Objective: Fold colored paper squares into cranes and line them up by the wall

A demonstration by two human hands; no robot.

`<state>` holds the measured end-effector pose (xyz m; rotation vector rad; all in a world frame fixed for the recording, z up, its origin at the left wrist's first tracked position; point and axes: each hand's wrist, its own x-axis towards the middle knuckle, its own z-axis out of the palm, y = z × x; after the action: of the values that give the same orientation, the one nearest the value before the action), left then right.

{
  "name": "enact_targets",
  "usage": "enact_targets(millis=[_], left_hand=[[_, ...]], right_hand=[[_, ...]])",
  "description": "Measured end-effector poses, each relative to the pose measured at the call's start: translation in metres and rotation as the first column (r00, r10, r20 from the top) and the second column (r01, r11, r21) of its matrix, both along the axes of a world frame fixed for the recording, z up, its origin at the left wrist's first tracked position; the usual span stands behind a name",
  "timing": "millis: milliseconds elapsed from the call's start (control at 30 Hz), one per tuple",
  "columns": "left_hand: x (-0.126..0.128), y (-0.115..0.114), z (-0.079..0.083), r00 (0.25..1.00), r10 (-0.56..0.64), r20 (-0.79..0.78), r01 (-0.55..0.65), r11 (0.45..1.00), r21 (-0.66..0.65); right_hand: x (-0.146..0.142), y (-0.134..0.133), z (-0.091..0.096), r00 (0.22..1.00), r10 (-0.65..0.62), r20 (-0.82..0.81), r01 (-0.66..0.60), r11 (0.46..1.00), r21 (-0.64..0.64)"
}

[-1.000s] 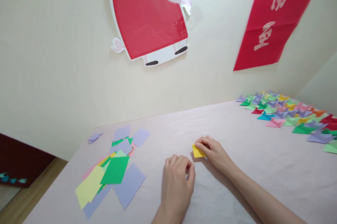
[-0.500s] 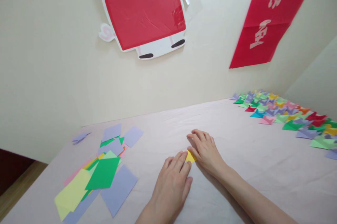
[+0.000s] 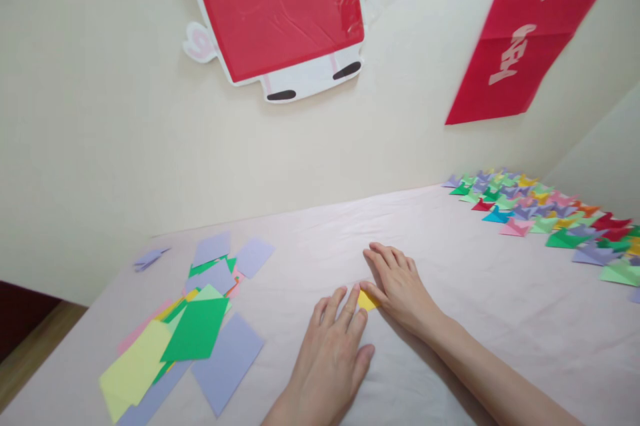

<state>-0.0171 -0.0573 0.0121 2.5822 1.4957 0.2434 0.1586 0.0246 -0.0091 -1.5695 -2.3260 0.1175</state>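
Observation:
A small folded yellow paper [image 3: 368, 300] lies on the pale pink tablecloth [image 3: 450, 319] between my two hands. My left hand [image 3: 335, 346] lies flat with its fingers stretched out, and the fingertips press the paper's left side. My right hand [image 3: 400, 283] also lies flat with straight fingers and covers the paper's right part. Most of the paper is hidden under the fingers.
A loose pile of flat coloured paper squares [image 3: 193, 329] lies at the left. Several folded paper shapes [image 3: 550, 216] in many colours fill the far right of the table. A wall with a red cartoon cutout [image 3: 280, 13] and a red banner [image 3: 525, 33] stands behind.
My left hand opened from a curled fist and moved onto the yellow paper. My right hand went from pinching the paper to pressing it flat. The view shifted slightly.

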Motion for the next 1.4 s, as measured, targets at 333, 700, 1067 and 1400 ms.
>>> enact_targets(millis=[333, 700, 1067, 1400], left_hand=[[-0.001, -0.004, 0.001, 1.000, 0.016, 0.018, -0.016, 1.000, -0.024], [-0.006, -0.008, -0.010, 0.999, 0.036, 0.003, -0.036, 0.999, -0.028], [-0.011, -0.014, -0.012, 1.000, 0.011, 0.025, -0.012, 1.000, 0.026], [-0.015, -0.016, -0.002, 0.997, -0.041, 0.058, 0.042, 0.999, -0.014]], right_hand=[[0.032, 0.000, -0.009, 0.992, 0.088, -0.095, -0.099, 0.988, -0.118], [0.040, 0.006, 0.024, 0.772, 0.439, -0.459, -0.560, 0.811, -0.166], [0.032, 0.012, 0.021, 0.777, 0.501, -0.380, -0.590, 0.791, -0.163], [0.020, 0.008, 0.028, 0.821, 0.458, -0.340, -0.534, 0.827, -0.177]])
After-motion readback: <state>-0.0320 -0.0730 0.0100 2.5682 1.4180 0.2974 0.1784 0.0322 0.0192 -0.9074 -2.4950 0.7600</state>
